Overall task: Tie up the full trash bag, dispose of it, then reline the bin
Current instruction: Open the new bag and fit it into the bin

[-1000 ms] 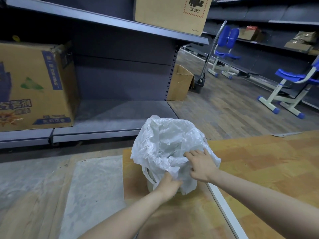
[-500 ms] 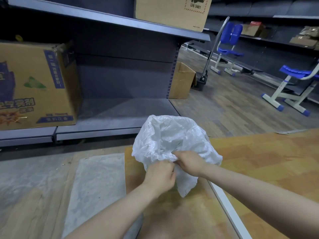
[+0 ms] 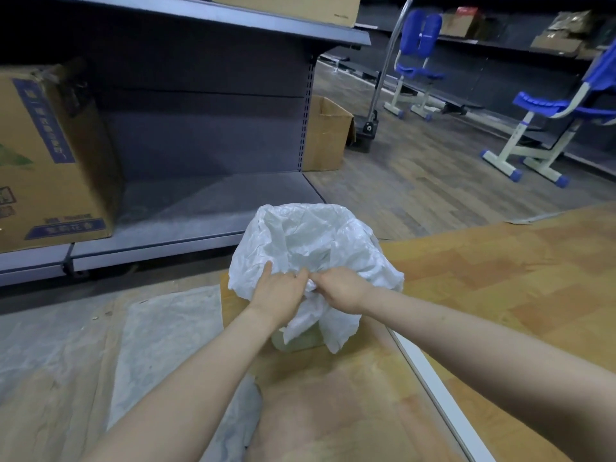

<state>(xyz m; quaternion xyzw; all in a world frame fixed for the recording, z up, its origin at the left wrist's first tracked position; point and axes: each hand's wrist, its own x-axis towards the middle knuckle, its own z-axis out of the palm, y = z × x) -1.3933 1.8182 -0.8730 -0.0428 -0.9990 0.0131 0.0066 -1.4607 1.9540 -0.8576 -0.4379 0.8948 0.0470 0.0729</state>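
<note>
A white crinkled trash bag [image 3: 310, 241] lines a small pale bin [image 3: 296, 340] that stands on the floor in front of me; only the bin's lower near side shows under the plastic. The bag's mouth is open at the far side and its edges drape over the rim. My left hand [image 3: 278, 291] and my right hand [image 3: 343, 288] meet at the near edge of the bag, both pinching and bunching the plastic there. A loose flap of the bag hangs below my right hand.
A grey metal shelf unit [image 3: 200, 208] stands just behind the bin, with a large printed cardboard box [image 3: 50, 155] on its left. An open carton [image 3: 328, 135], a hand truck [image 3: 370, 125] and blue chairs [image 3: 546, 115] stand farther right. A white strip [image 3: 430, 368] crosses the floor.
My left hand rose from the bin's lower side to the bag's near edge. My right hand slid left to meet it, and both now gather the plastic together.
</note>
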